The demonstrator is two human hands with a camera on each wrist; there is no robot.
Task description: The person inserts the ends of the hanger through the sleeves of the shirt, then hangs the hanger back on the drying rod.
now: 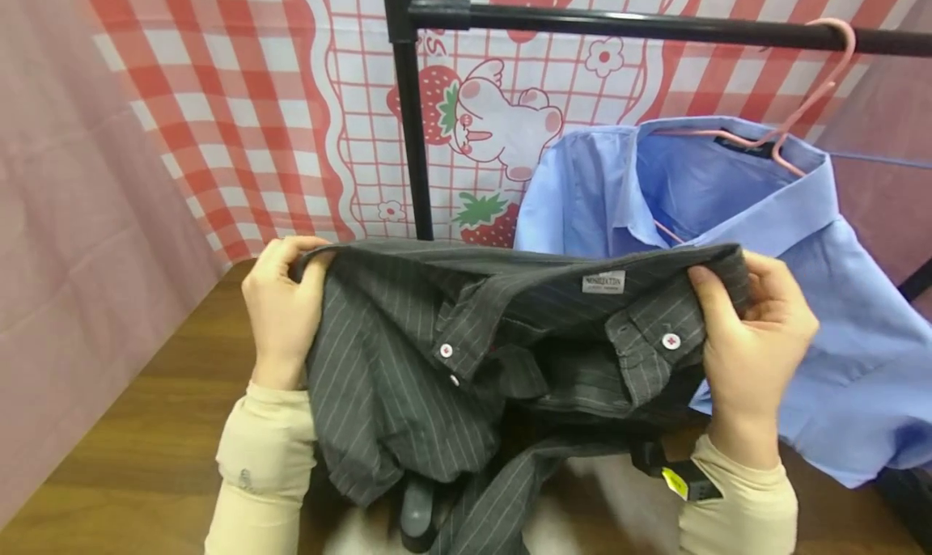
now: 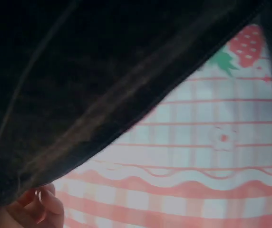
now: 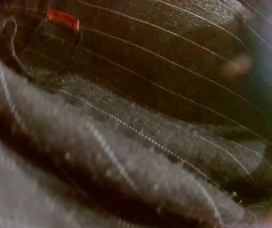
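Observation:
A dark grey pinstriped shirt point(image 1: 408, 369) is stretched between both hands, with its white label point(image 1: 603, 282) and white buttons facing the head camera. My left hand point(image 1: 285, 304) pinches one end of its upper edge between thumb and fingers. At the other end, my right hand point(image 1: 757, 336) grips the cloth, thumb in front and fingers curled behind. The lower part of the shirt hangs in folds. In the left wrist view, dark cloth point(image 2: 79, 85) hides much of the scene, with fingers point(image 2: 50, 204) below. Close striped cloth with a small red tag point(image 3: 63, 19) fills the right wrist view.
Behind the shirt, a light blue shirt point(image 1: 859, 312) hangs on a pink hanger point(image 1: 830, 78) from a black rail point(image 1: 619, 25). A black upright post point(image 1: 415, 134) stands left of it. A wooden surface point(image 1: 167, 425) lies below, and a red-and-white patterned cloth point(image 1: 247, 118) covers the back.

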